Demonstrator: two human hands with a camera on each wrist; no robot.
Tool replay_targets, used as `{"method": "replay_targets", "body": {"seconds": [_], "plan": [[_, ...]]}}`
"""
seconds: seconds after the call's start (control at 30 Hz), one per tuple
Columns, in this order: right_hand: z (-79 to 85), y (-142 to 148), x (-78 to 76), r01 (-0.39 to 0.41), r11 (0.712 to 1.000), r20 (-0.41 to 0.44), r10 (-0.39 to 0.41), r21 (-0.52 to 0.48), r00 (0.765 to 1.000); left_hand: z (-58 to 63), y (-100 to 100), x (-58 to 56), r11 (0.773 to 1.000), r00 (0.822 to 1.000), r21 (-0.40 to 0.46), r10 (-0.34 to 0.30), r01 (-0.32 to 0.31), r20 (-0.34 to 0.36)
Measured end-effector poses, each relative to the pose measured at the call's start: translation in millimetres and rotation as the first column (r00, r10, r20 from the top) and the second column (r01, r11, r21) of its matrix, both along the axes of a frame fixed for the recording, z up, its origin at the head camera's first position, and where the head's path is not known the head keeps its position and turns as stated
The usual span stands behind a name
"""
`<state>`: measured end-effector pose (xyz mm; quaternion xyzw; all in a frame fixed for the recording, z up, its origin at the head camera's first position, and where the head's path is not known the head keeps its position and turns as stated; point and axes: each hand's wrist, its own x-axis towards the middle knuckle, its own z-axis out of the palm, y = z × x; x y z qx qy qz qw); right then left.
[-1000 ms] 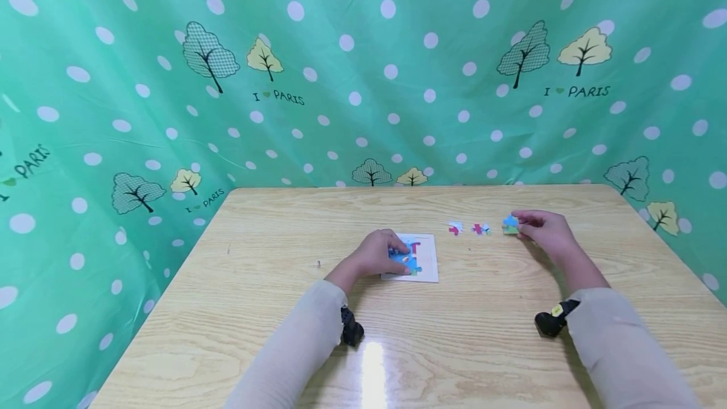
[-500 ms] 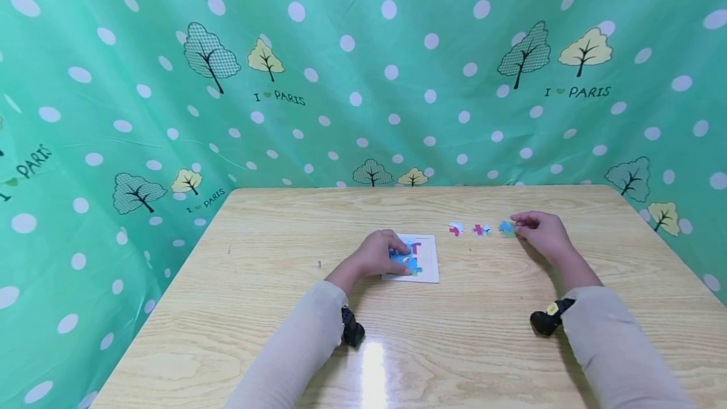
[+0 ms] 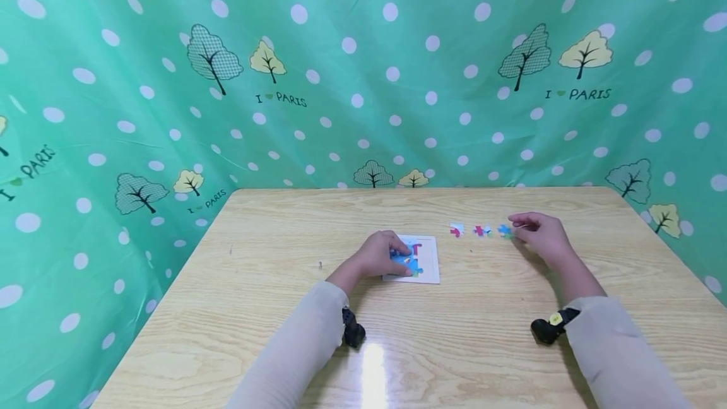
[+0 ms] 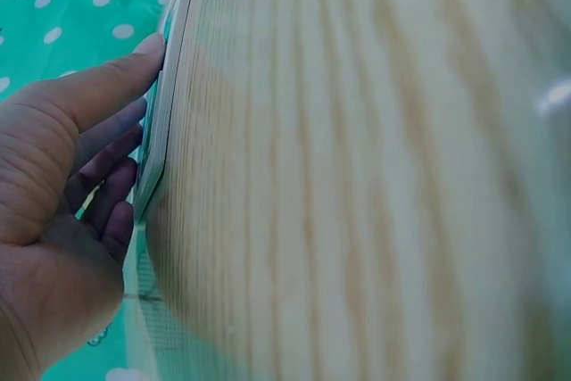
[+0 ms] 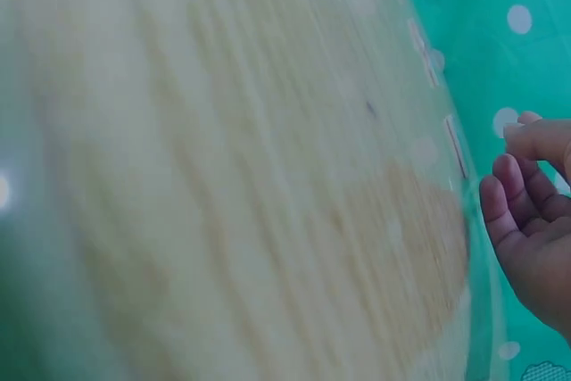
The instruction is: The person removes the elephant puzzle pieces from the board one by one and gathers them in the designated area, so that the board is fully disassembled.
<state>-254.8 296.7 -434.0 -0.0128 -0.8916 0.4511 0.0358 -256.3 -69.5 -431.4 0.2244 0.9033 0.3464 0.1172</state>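
On the table lies a white puzzle tray [image 3: 430,260], with joined blue puzzle pieces [image 3: 407,262] filling its left part. My left hand [image 3: 379,254] rests over these pieces, thumb near the tray's front, and its palm hides the left side. In the left wrist view that hand [image 4: 80,167] has its thumb on the thin tray's edge [image 4: 169,78]. To the right, a blue and green puzzle piece [image 3: 505,231] lies flat, just beside the fingertips of my right hand [image 3: 544,236]. The right wrist view has this hand [image 5: 535,211] loosely bent, with nothing seen between thumb and fingers.
A red and white puzzle piece [image 3: 456,230] and a red, blue and white one [image 3: 481,231] lie in a row left of the blue and green piece. A small dark bit [image 3: 320,264] is left of the tray. Green dotted cloth [image 3: 363,93] hangs behind the table [image 3: 454,333].
My right hand has lowered the blue and green piece from a tilt onto the table, turned it slightly leftward and let go. The left hand stays on the tray.
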Motion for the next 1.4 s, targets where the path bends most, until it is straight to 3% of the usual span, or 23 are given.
{"method": "replay_targets", "body": {"seconds": [0.43, 0.8, 1.1, 1.4], "plan": [[9.4, -17, 10.5, -0.071, 0.996, -0.054, 0.068, -0.052, 0.996, 0.0, 0, 1.7, 1.000, 1.000, 0.010, -0.014, 0.014, -0.022], [18.9, -41, 16.9, -0.102, 0.993, -0.047, 0.100, -0.065, 0.994, -2.3, 0, 0.5, 1.000, 0.999, 0.015, -0.012, 0.013, -0.039], [27.3, -63, 15.9, -0.167, 0.980, -0.070, 0.160, -0.105, 0.985, -0.3, -1, 1.0, 1.000, 0.999, -0.015, -0.006, 0.005, -0.054], [32.8, -85, 9.5, -0.241, 0.966, -0.023, 0.240, -0.096, 0.971, -0.4, -1, 1.7, 0.999, 0.998, 0.011, 0.047, -0.047, -0.044]]}}
